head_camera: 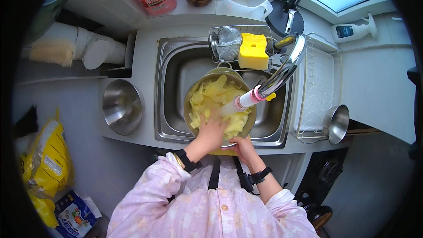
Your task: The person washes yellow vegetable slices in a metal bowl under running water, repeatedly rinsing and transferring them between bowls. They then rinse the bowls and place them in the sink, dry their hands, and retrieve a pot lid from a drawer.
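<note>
A round metal basin (187,119) stands over the sink, filled with pale yellow leaf pieces (211,89) that look like cabbage. My left hand (211,134) reaches into it, fingers spread on the leaves, their tips partly hidden. With thumb over the near rim and fingers below, my right hand (245,148) grips the basin. Water seems to run from the faucet's white and pink nozzle (246,100), just above the leaves. A pale green vessel with a loop handle (225,67) shows behind the basin. The stainless steel sink (175,62) surrounds both.
A wire caddy with a yellow sponge (253,51) and a mesh scrubber (228,43) hangs at the sink's back. One steel bowl (122,107) sits left, another (337,124) right by a dish rack (319,89). The chrome faucet (284,69) arches in from the right.
</note>
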Tool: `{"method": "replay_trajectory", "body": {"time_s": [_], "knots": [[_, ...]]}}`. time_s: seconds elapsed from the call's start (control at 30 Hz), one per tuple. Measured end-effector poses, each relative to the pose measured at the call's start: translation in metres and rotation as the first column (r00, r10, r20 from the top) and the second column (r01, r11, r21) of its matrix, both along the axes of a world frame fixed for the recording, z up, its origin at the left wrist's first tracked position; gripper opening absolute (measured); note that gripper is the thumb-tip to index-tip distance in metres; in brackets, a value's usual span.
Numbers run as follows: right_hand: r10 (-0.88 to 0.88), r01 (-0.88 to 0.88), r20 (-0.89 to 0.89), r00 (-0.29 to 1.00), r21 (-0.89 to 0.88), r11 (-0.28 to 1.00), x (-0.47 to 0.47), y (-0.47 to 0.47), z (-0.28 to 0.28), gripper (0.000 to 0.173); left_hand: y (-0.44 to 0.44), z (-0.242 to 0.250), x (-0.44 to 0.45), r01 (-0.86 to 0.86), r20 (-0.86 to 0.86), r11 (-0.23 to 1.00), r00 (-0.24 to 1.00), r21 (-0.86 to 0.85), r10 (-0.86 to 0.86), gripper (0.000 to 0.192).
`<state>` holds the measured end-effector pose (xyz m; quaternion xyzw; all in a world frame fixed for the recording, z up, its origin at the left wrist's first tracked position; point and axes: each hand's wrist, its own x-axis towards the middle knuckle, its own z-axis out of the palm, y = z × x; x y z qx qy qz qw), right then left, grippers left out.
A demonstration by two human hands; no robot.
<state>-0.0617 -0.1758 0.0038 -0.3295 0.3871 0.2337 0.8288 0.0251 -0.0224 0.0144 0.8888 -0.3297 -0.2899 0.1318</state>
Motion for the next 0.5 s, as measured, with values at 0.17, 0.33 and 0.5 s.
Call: {"method": "replay_trajectory", "body": {"time_s": [0.17,0.33,0.5], "knots": [[-0.012,0.012,0.019,1.0,-0.038,0.999,-0.003,-0.002,0.007,0.051,0.014,0.026,0.023,-0.142,-0.436,0.983,0.897,-0.116,0.078,0.056],[-0.021,0.022,0.04,0.999,-0.04,0.999,-0.009,0.005,0.016,0.051,-0.002,0.021,0.051,-0.17,0.278,0.956,0.931,-0.238,0.235,0.062],[-0.031,0.032,0.051,0.998,-0.018,0.999,-0.011,0.012,0.016,0.049,-0.022,0.012,0.041,-0.283,0.073,0.958,0.956,-0.033,0.285,0.067]]}}
